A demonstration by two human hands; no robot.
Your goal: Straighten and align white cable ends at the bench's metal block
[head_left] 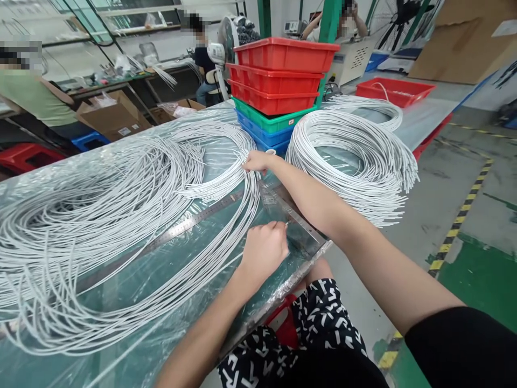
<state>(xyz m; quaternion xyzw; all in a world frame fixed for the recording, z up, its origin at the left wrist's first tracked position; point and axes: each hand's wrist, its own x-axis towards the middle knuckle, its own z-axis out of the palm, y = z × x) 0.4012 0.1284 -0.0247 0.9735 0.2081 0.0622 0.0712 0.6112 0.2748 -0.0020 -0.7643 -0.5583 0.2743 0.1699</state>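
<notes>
My left hand (pixel 264 248) is closed in a fist above the near edge of the table. A single white cable (pixel 133 347) runs up from the lower left into it, and a small tip shows past its fingers. Farther off, my right hand (pixel 258 160) is closed at the ends of a loose bundle of white cables (pixel 194 275), which curves away to the left. Just under that hand lies a smaller coil of white cables (pixel 226 134). Between the bundle and a large heap of white cables (pixel 121 188) lies a long steel ruler (pixel 189 222).
Stacked red, green and blue bins (pixel 283 56) stand behind my right hand. A big coil of white cables (pixel 343 140) lies right of them, with a red tray (pixel 396 91) beyond. A metal plate (pixel 299 221) sits at the table corner. Other people sit in the background.
</notes>
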